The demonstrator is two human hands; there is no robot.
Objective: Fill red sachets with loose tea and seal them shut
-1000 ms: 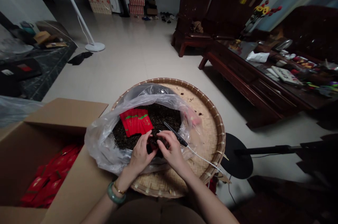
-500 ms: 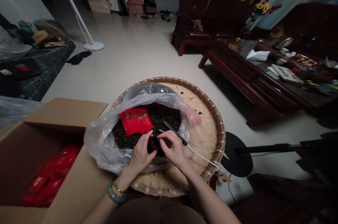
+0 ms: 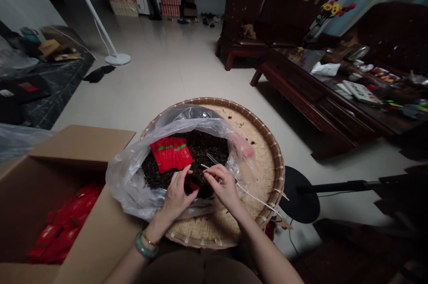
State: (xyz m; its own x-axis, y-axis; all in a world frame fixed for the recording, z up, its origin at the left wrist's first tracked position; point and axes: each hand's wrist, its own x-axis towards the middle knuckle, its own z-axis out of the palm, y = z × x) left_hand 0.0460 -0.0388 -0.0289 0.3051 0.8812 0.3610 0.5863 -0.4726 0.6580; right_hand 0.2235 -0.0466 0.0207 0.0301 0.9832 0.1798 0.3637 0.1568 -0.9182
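Box: open cardboard box of red sachets beside the tray.
Tray: round bamboo tray under a clear plastic bag of dark tea leaves.
Left hand: I grip a red sachet above the leaves.
Right hand: I pinch a corded metal tool.
Care: working over the bag contains stray leaves.

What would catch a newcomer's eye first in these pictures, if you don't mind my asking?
The large round woven bamboo tray on the floor stands out, holding a clear plastic bag of dark loose leaves with red packets lying on them. The left hand and right hand work over the leaves, beside an open cardboard box of more red packets.
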